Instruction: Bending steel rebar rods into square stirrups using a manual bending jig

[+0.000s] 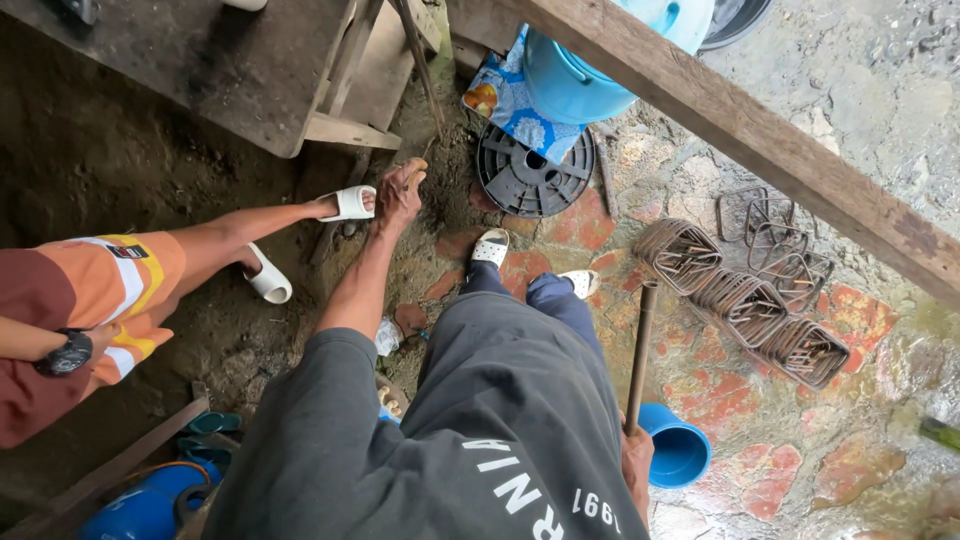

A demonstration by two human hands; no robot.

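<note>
I see my left hand (400,190) stretched far out ahead, fingers curled around the low end of a thin rusty rod (422,75) that slants up and away toward the wooden bench (240,70); the hand is pinching the rod right at its bottom tip, just above the dirt. My right hand (636,462) is near me at the lower right, closed around the near end of a dark metal bar (641,350) that runs straight away from the fist, its far end coming up close to the wire stirrups (745,300). Those stirrups lie bundled in three rusty stacks to the right of the bar, with a few loose ones farther off. Just right of my right hand sits a blue cup (680,450), touching nothing I can make out. Beyond my feet a black round plastic grate (530,175) lies flat, with a blue bucket (570,80) on patterned cloth behind it. Another person's legs in white slippers (350,203) reach in from the left, one foot just beside my left hand. The ground is bare earth on the left, wet stone paving with worn red paint on the right, and a heavy timber beam (760,140) crosses overhead.
</note>
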